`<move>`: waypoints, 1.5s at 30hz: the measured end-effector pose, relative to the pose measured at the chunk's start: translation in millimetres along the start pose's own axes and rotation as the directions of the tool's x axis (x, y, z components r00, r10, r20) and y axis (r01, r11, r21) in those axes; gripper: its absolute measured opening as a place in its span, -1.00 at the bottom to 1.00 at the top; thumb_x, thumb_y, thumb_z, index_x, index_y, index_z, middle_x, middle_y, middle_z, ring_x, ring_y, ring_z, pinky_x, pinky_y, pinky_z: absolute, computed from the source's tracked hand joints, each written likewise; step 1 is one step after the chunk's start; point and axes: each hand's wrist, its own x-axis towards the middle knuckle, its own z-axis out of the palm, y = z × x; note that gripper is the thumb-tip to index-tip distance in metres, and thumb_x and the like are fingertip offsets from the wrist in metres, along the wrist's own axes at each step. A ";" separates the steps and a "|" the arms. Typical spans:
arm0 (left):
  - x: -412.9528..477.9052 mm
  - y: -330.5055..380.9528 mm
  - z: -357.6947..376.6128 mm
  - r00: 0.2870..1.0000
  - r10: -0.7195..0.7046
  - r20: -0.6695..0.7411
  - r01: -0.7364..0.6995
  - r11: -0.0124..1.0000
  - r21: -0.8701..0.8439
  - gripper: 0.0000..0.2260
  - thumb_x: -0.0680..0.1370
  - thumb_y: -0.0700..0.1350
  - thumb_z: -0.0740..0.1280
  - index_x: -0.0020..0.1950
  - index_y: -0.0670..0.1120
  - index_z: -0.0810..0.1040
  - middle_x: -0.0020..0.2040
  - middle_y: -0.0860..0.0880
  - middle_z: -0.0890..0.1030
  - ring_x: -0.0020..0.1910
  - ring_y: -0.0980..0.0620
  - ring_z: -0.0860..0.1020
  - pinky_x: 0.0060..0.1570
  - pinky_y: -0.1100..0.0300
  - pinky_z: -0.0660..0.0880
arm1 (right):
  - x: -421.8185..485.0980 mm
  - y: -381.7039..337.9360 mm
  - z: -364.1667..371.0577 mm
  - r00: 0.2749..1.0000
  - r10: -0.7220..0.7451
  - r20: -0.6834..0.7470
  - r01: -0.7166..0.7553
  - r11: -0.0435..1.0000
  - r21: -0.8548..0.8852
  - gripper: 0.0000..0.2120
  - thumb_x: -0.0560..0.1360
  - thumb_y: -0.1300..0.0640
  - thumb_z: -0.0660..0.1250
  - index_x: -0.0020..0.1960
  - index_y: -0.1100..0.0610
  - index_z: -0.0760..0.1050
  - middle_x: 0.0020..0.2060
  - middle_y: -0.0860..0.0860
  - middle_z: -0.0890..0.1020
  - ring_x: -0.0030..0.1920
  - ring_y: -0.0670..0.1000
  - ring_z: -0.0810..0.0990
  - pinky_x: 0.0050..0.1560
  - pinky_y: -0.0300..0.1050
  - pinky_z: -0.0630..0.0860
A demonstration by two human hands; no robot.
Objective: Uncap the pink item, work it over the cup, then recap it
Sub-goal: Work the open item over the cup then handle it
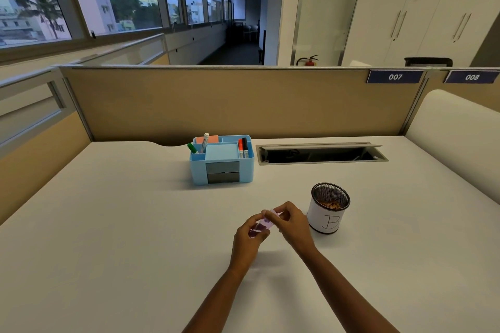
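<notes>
A pale blue plastic desk organizer (221,163) stands on the smooth white tabletop (121,224), with markers upright in its compartments. Nearer than it, the left hand (250,232) has its grip closed round a small translucent pink item (263,223); the right hand (290,222) pinches the item's upper end. Just right of the hands stands a round mesh-rimmed cup (328,208), marked "B", with brownish bits inside.

The organizer (221,162) stands on the desk (121,224) near its back edge, markers (243,147) in it. The cup (328,208) stands nearer the front, right of the hands (251,232).
</notes>
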 end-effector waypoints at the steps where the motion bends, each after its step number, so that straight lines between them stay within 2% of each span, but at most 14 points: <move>1: -0.5 0.3 0.6 1.000 -0.001 0.005 0.001 1.000 0.005 -0.65 0.49 -0.28 0.31 0.27 -0.20 0.43 0.23 -0.22 0.54 0.16 -0.17 0.51 0.15 0.08 0.46 | 0.0 0.3 1.0 1.000 0.011 -0.015 -0.012 1.000 -0.022 -0.70 0.42 0.03 0.39 -0.05 0.26 0.48 -0.24 0.11 0.59 -0.30 -0.05 0.48 -0.32 -0.33 0.39; 4: -1.1 1.3 0.5 1.000 -0.007 0.010 0.007 1.000 0.002 -0.66 0.50 -0.27 0.31 0.27 -0.21 0.43 0.23 -0.22 0.54 0.16 -0.18 0.51 0.16 0.07 0.46 | -1.4 0.5 2.0 1.000 0.000 -0.001 0.000 0.997 -0.078 -0.68 0.46 -0.02 0.32 -0.03 0.26 0.47 -0.18 0.09 0.56 -0.19 -0.02 0.49 -0.28 -0.37 0.37; 7: -0.3 2.8 -2.2 1.000 -0.016 -0.002 0.016 1.000 -0.025 -0.65 0.50 -0.26 0.30 0.29 -0.19 0.41 0.26 -0.22 0.51 0.18 -0.21 0.49 0.20 -0.06 0.46 | -5.0 -2.0 2.4 0.995 -0.058 0.075 0.064 0.995 -0.080 -0.71 0.55 0.02 0.18 0.13 0.20 0.44 0.06 0.16 0.59 -0.03 -0.03 0.50 -0.16 -0.39 0.38; 12: 0.9 4.5 -5.1 1.000 -0.013 -0.004 0.012 1.000 -0.026 -0.64 0.51 -0.24 0.30 0.30 -0.18 0.40 0.29 -0.21 0.49 0.20 -0.22 0.48 0.21 -0.09 0.46 | -8.4 -6.9 -3.4 0.976 -0.102 0.194 0.123 0.987 -0.099 -0.69 0.59 0.08 0.07 0.31 0.07 0.35 0.23 0.14 0.50 0.16 0.09 0.51 0.17 -0.05 0.47; 16: 0.8 3.9 -5.8 1.000 0.001 0.005 -0.001 1.000 0.003 -0.64 0.50 -0.25 0.31 0.29 -0.18 0.41 0.28 -0.20 0.50 0.20 -0.19 0.49 0.21 0.00 0.45 | -5.1 -7.6 -8.8 0.971 -0.077 0.224 0.112 0.983 -0.148 -0.71 0.58 0.08 0.11 0.24 0.16 0.41 0.10 0.17 0.58 -0.01 0.01 0.54 0.03 -0.14 0.47; 18: 0.4 3.3 -4.9 1.000 0.012 0.007 -0.012 1.000 0.017 -0.66 0.50 -0.26 0.31 0.28 -0.17 0.43 0.26 -0.20 0.52 0.19 -0.18 0.50 0.18 0.05 0.46 | -2.9 -7.7 -9.9 0.976 -0.053 0.210 0.094 0.977 -0.190 -0.72 0.56 0.04 0.16 0.11 0.22 0.47 -0.07 0.14 0.61 -0.17 -0.06 0.52 -0.05 -0.15 0.46; 22: 0.6 3.4 -1.8 1.000 0.020 0.009 -0.020 0.999 0.034 -0.66 0.49 -0.28 0.31 0.27 -0.17 0.44 0.21 -0.21 0.56 0.14 -0.18 0.52 0.17 0.05 0.46 | -0.5 -5.4 -11.9 0.987 0.014 0.158 0.025 0.970 -0.241 -0.69 0.51 -0.08 0.20 -0.14 0.18 0.43 -0.20 0.15 0.58 -0.22 0.01 0.48 -0.18 -0.14 0.39; 25: 0.8 3.9 -0.4 1.000 0.025 0.008 -0.025 1.000 0.018 -0.66 0.50 -0.27 0.31 0.27 -0.16 0.44 0.23 -0.22 0.54 0.16 -0.20 0.51 0.19 -0.01 0.47 | -2.6 -2.1 -11.1 0.987 0.002 0.159 0.054 0.936 -0.349 -0.61 0.53 -0.12 0.14 -0.03 0.22 0.46 -0.10 0.17 0.59 -0.13 0.04 0.50 -0.24 -0.20 0.36; 28: 1.4 4.9 -0.3 1.000 0.011 0.021 -0.011 1.000 -0.010 -0.64 0.50 -0.27 0.30 0.30 -0.17 0.41 0.27 -0.23 0.50 0.20 -0.22 0.49 0.21 -0.09 0.46 | -6.8 -0.9 -9.5 0.988 -0.034 0.152 0.068 0.972 -0.225 -0.60 0.56 -0.07 0.08 0.30 0.14 0.31 0.22 0.15 0.48 0.15 0.07 0.49 0.06 -0.18 0.40; 30: 2.3 4.7 -0.9 1.000 -0.001 0.025 0.002 1.000 -0.025 -0.63 0.51 -0.26 0.30 0.31 -0.17 0.39 0.29 -0.22 0.48 0.21 -0.23 0.47 0.22 -0.09 0.45 | -8.8 -2.9 -11.0 0.980 -0.080 0.181 0.107 0.984 -0.144 -0.64 0.60 0.05 0.04 0.36 0.11 0.23 0.32 0.15 0.41 0.26 0.09 0.44 0.19 -0.12 0.37; 33: 3.2 3.1 -2.0 1.000 -0.011 0.022 0.012 0.999 -0.029 -0.63 0.50 -0.25 0.30 0.31 -0.17 0.39 0.29 -0.22 0.48 0.21 -0.22 0.48 0.21 -0.07 0.45 | -10.0 -3.3 -15.1 0.956 -0.177 0.234 0.217 0.963 -0.158 -0.69 0.59 0.29 0.04 0.30 0.17 0.34 0.28 0.16 0.46 0.19 0.05 0.46 0.17 -0.13 0.43; 35: 2.6 1.8 -1.0 0.999 -0.004 0.038 0.004 1.000 -0.018 -0.63 0.50 -0.26 0.31 0.30 -0.17 0.40 0.27 -0.22 0.50 0.19 -0.21 0.49 0.19 -0.04 0.47 | -8.7 -2.0 -17.6 0.963 -0.200 0.180 0.231 0.957 -0.175 -0.69 0.56 0.38 0.05 0.22 0.22 0.42 0.20 0.19 0.53 0.14 0.07 0.50 0.11 -0.16 0.45; 41: 0.5 -0.3 2.7 0.998 0.014 0.061 -0.012 1.000 -0.024 -0.66 0.50 -0.24 0.31 0.27 -0.13 0.42 0.22 -0.21 0.53 0.01 -0.02 0.49 -0.06 0.24 0.51 | -7.0 -3.9 -18.8 0.976 -0.208 0.059 0.214 0.967 -0.140 -0.81 0.55 0.28 0.16 0.13 0.22 0.44 0.01 0.19 0.64 -0.06 0.03 0.57 -0.03 -0.16 0.52; 45: 1.6 -2.2 2.1 0.999 -0.024 0.044 0.027 0.998 -0.065 -0.64 0.51 -0.22 0.30 0.30 -0.14 0.39 0.23 -0.21 0.52 0.00 -0.03 0.48 -0.24 0.39 0.47 | -10.9 -2.8 -17.0 0.976 -0.198 0.091 0.208 0.970 -0.122 -0.79 0.54 0.22 0.20 0.15 0.20 0.48 0.07 0.13 0.63 -0.01 0.02 0.58 -0.12 -0.37 0.47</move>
